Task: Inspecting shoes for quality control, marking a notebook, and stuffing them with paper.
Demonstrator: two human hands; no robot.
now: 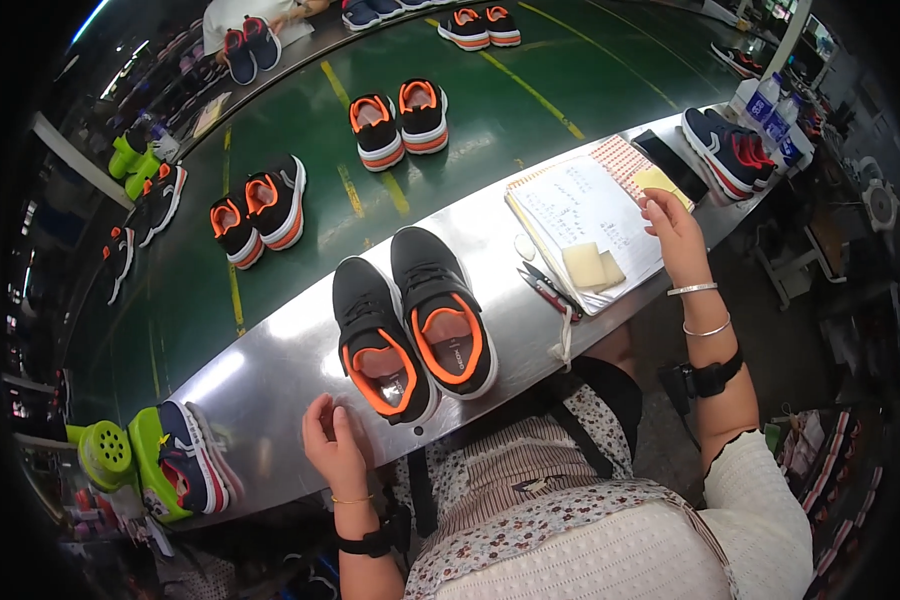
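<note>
A pair of black shoes with orange collar linings and white soles, the left shoe [372, 335] and the right shoe [442, 310], stands side by side on the metal ledge in front of me. My left hand [334, 445] is open beside the left shoe's heel, thumb and fingers apart, with nothing in it. Over the right side of an open notebook [575, 215], my right hand [676, 235] has its fingers bent together near a yellow pad [665, 183] and a sheet of small red stickers [625, 162]. Whatever its fingertips pinch is too small to make out.
Pens [548, 290] and beige foam pieces [590, 267] lie by and on the notebook. Beyond the metal ledge [270, 375], a green conveyor belt [300, 120] carries several pairs of shoes. Navy shoes [722, 152] stand at right; others [192, 455] rest on a green holder at left.
</note>
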